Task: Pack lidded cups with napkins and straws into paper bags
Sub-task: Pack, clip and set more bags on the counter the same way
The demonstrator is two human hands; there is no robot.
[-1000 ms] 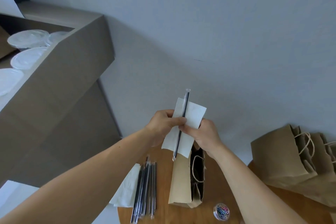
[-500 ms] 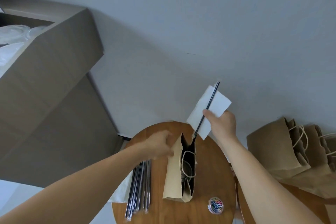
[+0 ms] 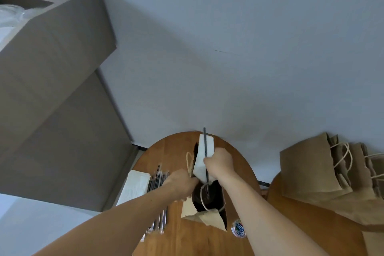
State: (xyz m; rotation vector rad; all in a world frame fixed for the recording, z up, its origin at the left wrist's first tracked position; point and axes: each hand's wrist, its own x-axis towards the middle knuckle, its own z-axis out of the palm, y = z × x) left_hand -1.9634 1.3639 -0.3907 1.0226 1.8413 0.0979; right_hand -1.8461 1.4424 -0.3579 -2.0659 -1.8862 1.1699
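Note:
An open brown paper bag stands on the round wooden table. My left hand grips the bag's left rim and holds its mouth wide. My right hand pinches a white napkin together with a black wrapped straw, and their lower ends reach into the bag's mouth. The dark inside hides whatever the bag holds. Left of the bag lie several wrapped straws beside a stack of white napkins.
Several brown paper bags with twine handles lean together on a second wooden table at the right. A small tub of coloured paper clips sits right of the open bag. A big cardboard box with clear lids stands at the left.
My right hand has lowered the napkin and straw from above the table into the bag's mouth. My left hand took hold of the bag's rim and pulled it open.

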